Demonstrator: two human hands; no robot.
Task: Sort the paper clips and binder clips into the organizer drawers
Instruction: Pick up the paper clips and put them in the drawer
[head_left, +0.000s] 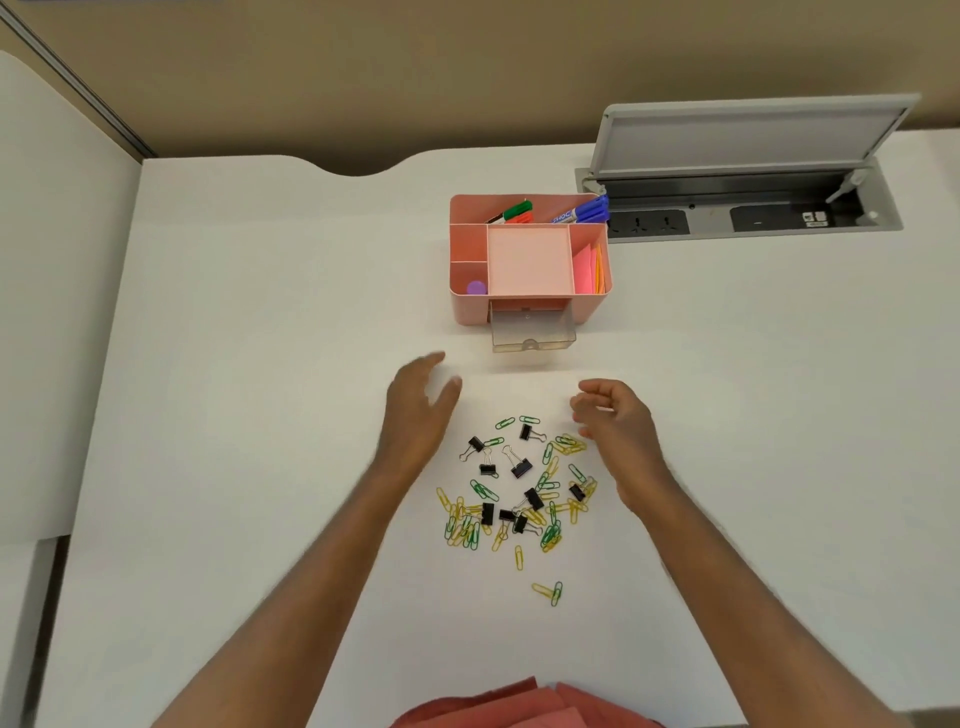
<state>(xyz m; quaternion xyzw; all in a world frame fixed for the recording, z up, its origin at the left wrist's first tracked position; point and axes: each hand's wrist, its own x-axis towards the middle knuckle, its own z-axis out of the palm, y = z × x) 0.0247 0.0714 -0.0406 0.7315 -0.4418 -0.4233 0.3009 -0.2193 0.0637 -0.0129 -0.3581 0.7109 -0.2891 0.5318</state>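
The clips (519, 493) are all lying in one loose heap on the desk (260, 364), just in front of the person and between the two forearms. Green and yellow paper clips (462, 525) are making up most of it, with black binder clips (521, 466) mixed in among them; a couple of strays (549, 591) are sitting a little nearer the person, apart from the heap. Nothing is looking sorted yet: the two kinds are still mingled.

Beyond the heap, the pink organizer (530, 260) is standing with its clear drawer (532, 330) pulled out toward the heap. The drawer is looking empty, as far as its transparent walls allow one to tell. Whether there is a second drawer under or behind it I cannot tell. So the task is seeming to be at its very start: a drawer is standing ready, and every clip is still waiting to be picked up.

The left hand (415, 410) is hovering at the heap's far left edge, fingers straight and spread, holding nothing. The right hand (613, 415) is hovering at the far right edge, its fingers loosely curled; it appears to be holding nothing, though a small clip inside the curl could be hidden. Neither hand is touching the clips.

Further out, markers (545, 210) are lying in the organizer's back compartment, pink notes (587, 267) in its right one, and a purple cap (476, 287) in a left one. A socket box (748, 208) with a raised lid is sitting in the desk to the right.
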